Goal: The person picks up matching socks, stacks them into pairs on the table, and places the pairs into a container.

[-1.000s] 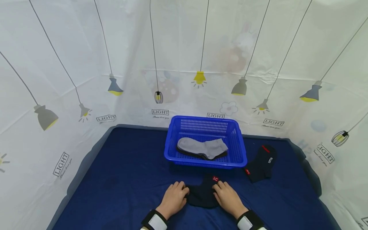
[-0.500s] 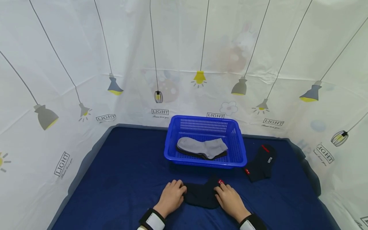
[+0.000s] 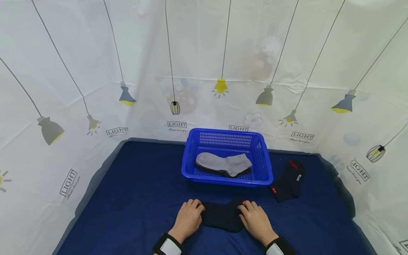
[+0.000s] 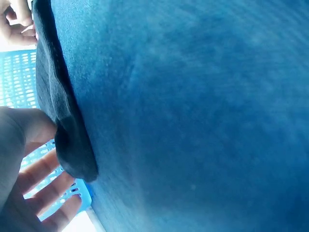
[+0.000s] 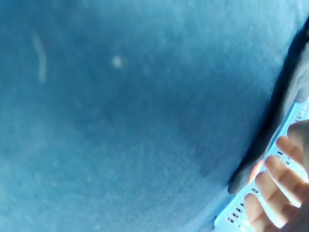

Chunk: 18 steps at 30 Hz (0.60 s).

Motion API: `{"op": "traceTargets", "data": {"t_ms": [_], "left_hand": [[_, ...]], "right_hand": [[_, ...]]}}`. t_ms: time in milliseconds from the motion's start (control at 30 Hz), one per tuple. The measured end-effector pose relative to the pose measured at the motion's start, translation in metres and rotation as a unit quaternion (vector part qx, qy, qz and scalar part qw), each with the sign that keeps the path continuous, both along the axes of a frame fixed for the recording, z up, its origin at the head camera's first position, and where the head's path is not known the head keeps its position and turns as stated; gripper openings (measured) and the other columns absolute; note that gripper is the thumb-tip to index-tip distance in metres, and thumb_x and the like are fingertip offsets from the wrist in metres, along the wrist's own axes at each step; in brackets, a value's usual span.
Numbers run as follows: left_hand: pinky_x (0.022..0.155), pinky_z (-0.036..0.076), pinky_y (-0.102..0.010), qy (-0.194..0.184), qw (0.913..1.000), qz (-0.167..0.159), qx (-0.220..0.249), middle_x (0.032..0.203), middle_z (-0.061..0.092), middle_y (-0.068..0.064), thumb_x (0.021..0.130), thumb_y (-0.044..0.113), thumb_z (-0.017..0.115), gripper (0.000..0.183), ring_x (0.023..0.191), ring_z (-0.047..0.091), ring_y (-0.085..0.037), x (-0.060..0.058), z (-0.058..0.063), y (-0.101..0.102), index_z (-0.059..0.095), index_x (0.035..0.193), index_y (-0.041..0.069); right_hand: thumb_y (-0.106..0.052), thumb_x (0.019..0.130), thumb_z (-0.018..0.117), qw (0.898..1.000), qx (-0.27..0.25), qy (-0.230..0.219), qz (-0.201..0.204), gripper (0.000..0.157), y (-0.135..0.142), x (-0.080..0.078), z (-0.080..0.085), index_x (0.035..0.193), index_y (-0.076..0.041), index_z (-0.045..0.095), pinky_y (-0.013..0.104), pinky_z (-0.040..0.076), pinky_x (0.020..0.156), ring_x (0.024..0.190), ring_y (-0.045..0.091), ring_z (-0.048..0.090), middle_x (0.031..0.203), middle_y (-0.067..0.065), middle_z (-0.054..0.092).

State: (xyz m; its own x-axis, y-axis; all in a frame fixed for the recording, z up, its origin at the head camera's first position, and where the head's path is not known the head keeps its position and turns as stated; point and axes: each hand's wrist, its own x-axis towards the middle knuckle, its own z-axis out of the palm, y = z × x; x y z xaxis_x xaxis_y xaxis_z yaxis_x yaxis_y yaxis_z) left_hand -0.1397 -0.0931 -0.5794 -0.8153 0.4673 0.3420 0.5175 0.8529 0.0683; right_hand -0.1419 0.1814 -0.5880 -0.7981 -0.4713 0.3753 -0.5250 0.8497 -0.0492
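Note:
A dark sock [image 3: 221,216] with a red tag at its cuff lies flat before the person in the head view. At its left end, the toe, the left hand [image 3: 187,216] pinches the fabric; the left wrist view shows the thumb against the dark toe [image 4: 75,152] and the other fingers spread behind. The right hand [image 3: 257,220] grips the cuff end on the right, its fingers partly covering the red tag. In the right wrist view, that hand's fingers [image 5: 273,193] show beside the sock's edge.
Behind the hands stands a blue plastic basket [image 3: 227,182], with a grey sock [image 3: 223,163] lying over darker ones inside. Dark socks with red marks [image 3: 288,182] lie right of it. A dark blue cloth [image 3: 134,198] covers the surface; a white lamp-print curtain [image 3: 197,53] surrounds it.
The sock has been drawn out straighter between the hands: its toe and the left hand shifted slightly left, its cuff slightly right. The basket and other socks stay put.

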Motion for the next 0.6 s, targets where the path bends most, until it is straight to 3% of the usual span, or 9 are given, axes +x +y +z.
{"op": "traceTargets", "data": {"t_ms": [233,433,600], "left_hand": [[0.063,0.04,-0.032,0.019,0.9993,0.033,0.004,0.087,0.054,0.001,0.072,0.02,0.073,0.02,0.076,0.051,-0.018,0.0,-0.005,-0.006,0.064,0.089,0.018],[0.06,0.042,-0.032,-0.004,0.9993,0.037,-0.003,0.087,0.055,0.0,0.073,0.021,0.073,0.021,0.072,0.052,-0.019,0.0,-0.008,-0.008,0.064,0.091,0.017],[0.059,0.042,-0.032,0.015,0.9992,0.038,0.003,0.084,0.055,0.001,0.069,0.02,0.075,0.021,0.068,0.051,-0.019,-0.001,-0.009,-0.007,0.064,0.087,0.017]], "right_hand": [[-0.018,0.073,0.074,1.0,-0.012,0.008,-0.014,0.028,0.006,-0.009,0.0,0.098,-0.012,0.064,0.039,0.045,0.06,0.077,0.024,0.054,0.096,0.006,0.056],[-0.017,0.072,0.074,0.999,-0.011,-0.006,-0.032,0.03,0.007,-0.012,-0.003,0.099,-0.012,0.061,0.039,0.045,0.058,0.074,0.025,0.055,0.097,0.007,0.055],[-0.012,0.071,0.075,0.999,-0.024,-0.012,-0.032,0.029,0.004,-0.016,-0.005,0.093,-0.011,0.057,0.037,0.043,0.055,0.071,0.025,0.053,0.093,0.007,0.053]]}}
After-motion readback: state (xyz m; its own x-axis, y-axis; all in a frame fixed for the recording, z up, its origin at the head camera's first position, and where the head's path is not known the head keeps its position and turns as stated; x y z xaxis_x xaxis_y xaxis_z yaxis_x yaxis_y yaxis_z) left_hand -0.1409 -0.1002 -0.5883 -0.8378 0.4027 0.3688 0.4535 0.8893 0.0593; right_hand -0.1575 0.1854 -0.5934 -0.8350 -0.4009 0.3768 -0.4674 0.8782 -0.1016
